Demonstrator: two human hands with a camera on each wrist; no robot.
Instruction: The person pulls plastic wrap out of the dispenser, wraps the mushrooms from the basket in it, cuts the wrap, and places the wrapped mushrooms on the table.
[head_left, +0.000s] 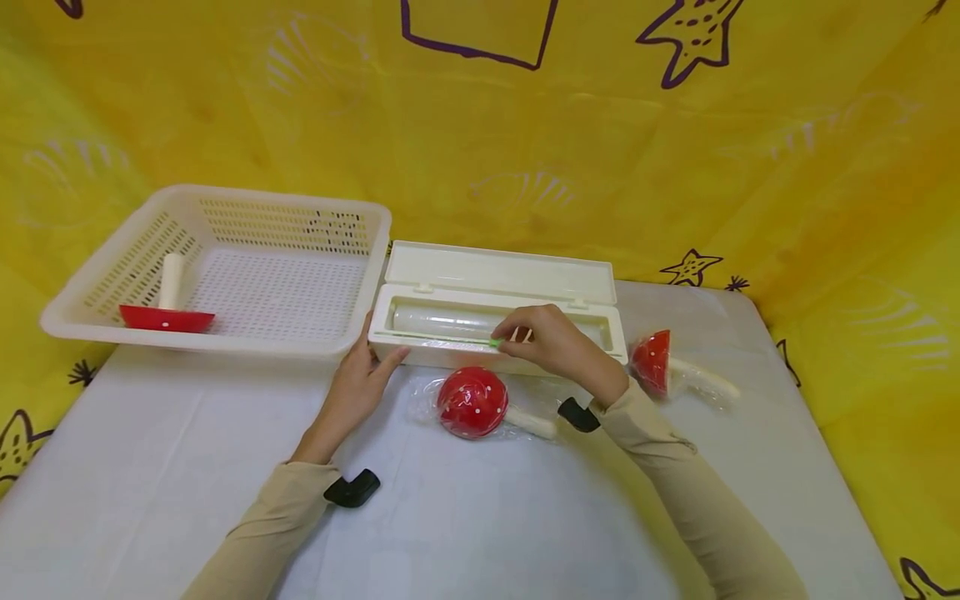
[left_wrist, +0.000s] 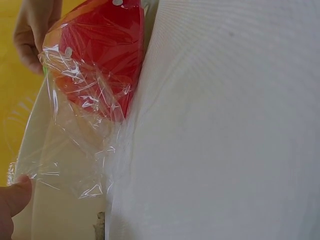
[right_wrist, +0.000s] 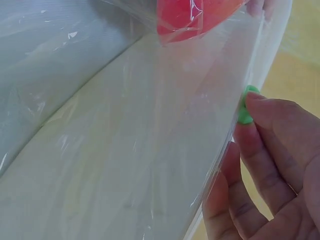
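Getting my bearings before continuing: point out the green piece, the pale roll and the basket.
Green piece (right_wrist: 245,116), right wrist view: lower part.
Pale roll (head_left: 438,319), head view: exposed left stretch.
Basket (head_left: 262,342), head view: front rim.

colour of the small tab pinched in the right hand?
The tab is bright green; it shows best in the right wrist view.
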